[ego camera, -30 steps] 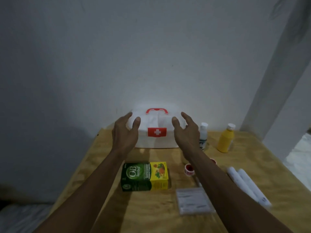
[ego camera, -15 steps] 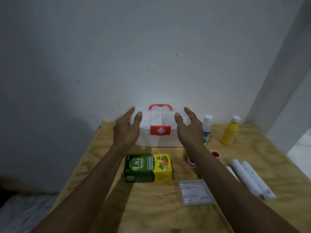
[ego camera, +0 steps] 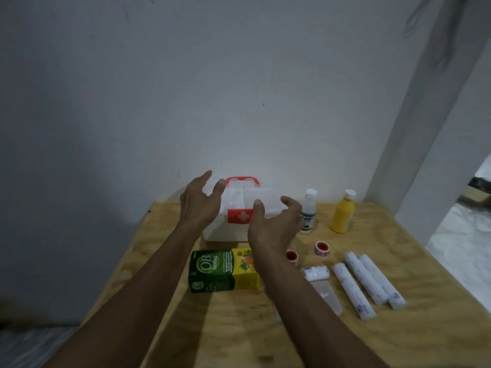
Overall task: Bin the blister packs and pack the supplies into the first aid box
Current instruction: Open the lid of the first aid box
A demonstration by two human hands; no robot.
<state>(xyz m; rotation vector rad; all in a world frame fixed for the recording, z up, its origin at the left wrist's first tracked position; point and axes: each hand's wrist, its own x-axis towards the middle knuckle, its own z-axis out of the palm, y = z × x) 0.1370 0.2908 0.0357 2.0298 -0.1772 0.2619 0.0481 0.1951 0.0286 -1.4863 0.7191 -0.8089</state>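
A plywood counter (ego camera: 345,330) stands against a pale grey wall (ego camera: 239,75), and at its far edge we see the white first aid box (ego camera: 240,205) with its red handle (ego camera: 242,180) up and a red latch plate bearing a white cross on its near face. Our left hand (ego camera: 200,205) hovers at the box's left side, fingers spread and grip apart, closed on nothing. Our right hand (ego camera: 273,224) is in front of the box's right half, fingers curled but parted, the grip likewise empty; we cannot tell whether either hand touches the lid. Just near the box lies a green and yellow medicine carton (ego camera: 223,270). To the right of the box stand a small white bottle (ego camera: 308,213) and a yellow bottle (ego camera: 343,212). Nearer, two red-cored tape rolls (ego camera: 322,248) sit beside a short bandage roll (ego camera: 316,272), a clear flat packet (ego camera: 328,294) and three long white rolls (ego camera: 368,282) lying side by side.
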